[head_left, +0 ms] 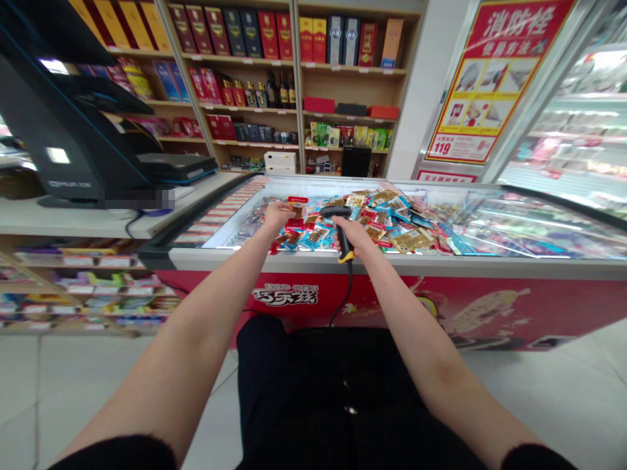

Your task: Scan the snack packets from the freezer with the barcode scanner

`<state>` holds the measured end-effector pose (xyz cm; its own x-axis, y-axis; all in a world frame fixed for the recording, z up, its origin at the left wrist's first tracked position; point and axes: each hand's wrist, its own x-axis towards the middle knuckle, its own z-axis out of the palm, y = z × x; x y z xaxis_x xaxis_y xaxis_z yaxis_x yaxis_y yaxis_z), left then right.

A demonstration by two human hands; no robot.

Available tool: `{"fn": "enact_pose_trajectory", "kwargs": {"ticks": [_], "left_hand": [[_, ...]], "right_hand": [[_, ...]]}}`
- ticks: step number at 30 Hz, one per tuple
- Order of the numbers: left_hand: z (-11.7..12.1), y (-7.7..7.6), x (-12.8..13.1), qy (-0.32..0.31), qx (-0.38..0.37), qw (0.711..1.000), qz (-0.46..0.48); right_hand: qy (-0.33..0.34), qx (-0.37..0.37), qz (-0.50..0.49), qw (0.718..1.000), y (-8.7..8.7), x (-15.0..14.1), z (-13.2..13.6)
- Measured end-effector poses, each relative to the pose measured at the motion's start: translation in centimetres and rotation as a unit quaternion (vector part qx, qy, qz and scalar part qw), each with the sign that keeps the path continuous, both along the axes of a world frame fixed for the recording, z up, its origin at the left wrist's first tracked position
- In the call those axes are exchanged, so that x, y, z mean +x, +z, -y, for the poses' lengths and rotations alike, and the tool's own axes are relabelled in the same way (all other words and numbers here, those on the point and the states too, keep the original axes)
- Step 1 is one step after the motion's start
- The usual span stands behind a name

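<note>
In the head view my right hand (353, 236) is wrapped round the handle of a black and yellow barcode scanner (345, 247). The scanner's head points left, and its cable hangs down in front of the freezer. My left hand (278, 215) pinches the left edge of a small red snack packet (297, 209) with a brown middle, just left of the scanner's head. Under and beyond both hands lies a heap of snack packets (386, 219) in red, blue and gold, on top of the chest freezer (215, 260).
A counter (147, 225) with a black point-of-sale machine (73, 143) stands at the left. Behind the freezer are shelves (235, 108) of boxes and bottles. A red and yellow poster (494, 78) hangs at the right, beside a lit display case (578, 130).
</note>
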<state>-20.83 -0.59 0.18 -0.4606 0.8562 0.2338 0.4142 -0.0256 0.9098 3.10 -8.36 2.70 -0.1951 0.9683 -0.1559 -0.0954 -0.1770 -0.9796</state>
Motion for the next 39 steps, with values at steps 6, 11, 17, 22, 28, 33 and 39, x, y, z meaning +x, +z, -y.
{"fn": "enact_pose_trajectory", "kwargs": {"ticks": [6, 11, 17, 22, 28, 33, 39], "left_hand": [[-0.3, -0.5, 0.9, -0.004, -0.009, 0.997, -0.072], [-0.5, 0.6, 1.3, -0.013, 0.017, 0.994, -0.104], [0.0, 1.1, 2.2, 0.006, -0.002, 0.99, -0.142], [0.4, 1.8, 3.7, -0.01, -0.003, 0.992, -0.126], [-0.4, 1.9, 5.5, -0.027, 0.005, 0.993, -0.114], [-0.8, 1.9, 6.5, -0.03, 0.005, 0.994, -0.106], [-2.1, 1.2, 7.1, -0.031, -0.007, 0.997, -0.068]], "right_hand": [[0.0, -0.001, -0.004, 1.0, 0.2, 0.2, 0.0], [0.001, 0.004, -0.012, 1.0, 0.9, 0.4, 0.0], [-0.001, 0.027, -0.018, 0.999, 2.0, 0.7, 0.3], [-0.011, 0.036, -0.02, 0.999, 2.7, 1.2, 0.5], [-0.013, 0.039, -0.035, 0.999, 2.8, 2.1, 0.3], [-0.016, 0.035, -0.04, 0.998, 2.7, 3.1, 0.1], [-0.033, 0.042, -0.043, 0.998, 2.4, 3.8, -0.3]]}}
